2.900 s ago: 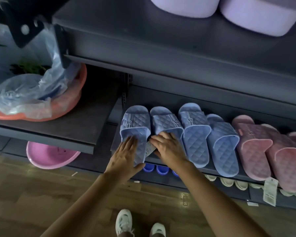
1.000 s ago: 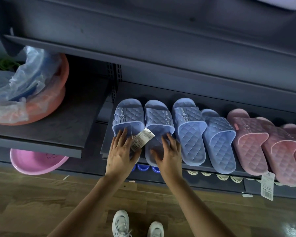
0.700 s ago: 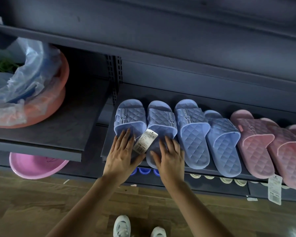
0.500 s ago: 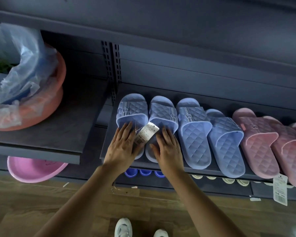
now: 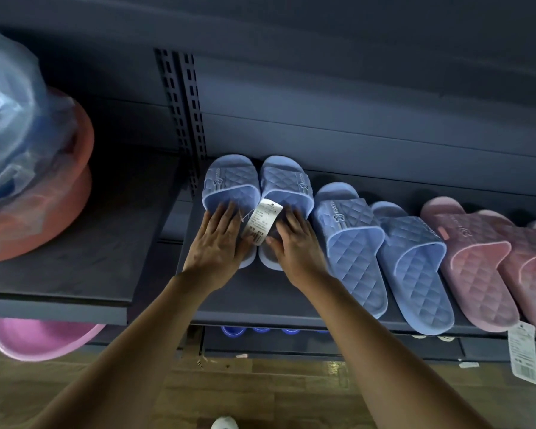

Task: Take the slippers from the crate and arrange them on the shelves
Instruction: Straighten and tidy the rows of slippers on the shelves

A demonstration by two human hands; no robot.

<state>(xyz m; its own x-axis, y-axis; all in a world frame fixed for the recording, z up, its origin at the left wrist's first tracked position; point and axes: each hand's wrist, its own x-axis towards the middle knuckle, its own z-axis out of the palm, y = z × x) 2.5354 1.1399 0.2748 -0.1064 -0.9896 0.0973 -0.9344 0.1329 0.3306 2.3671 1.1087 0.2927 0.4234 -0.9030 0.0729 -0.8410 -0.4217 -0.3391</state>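
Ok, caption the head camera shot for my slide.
The left hand and right hand rest on a tagged blue slipper pair on the shelf, beside other blue slippers and pink slippers.

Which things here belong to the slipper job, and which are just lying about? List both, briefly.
Job: left hand and right hand, each resting flat on one slipper of the leftmost blue pair; second blue pair; pink slippers; shelf.
Lying about: orange basin with plastic bag in it; pink basin below.

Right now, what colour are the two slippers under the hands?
Light blue, diamond-quilted slippers; the head view shows them.
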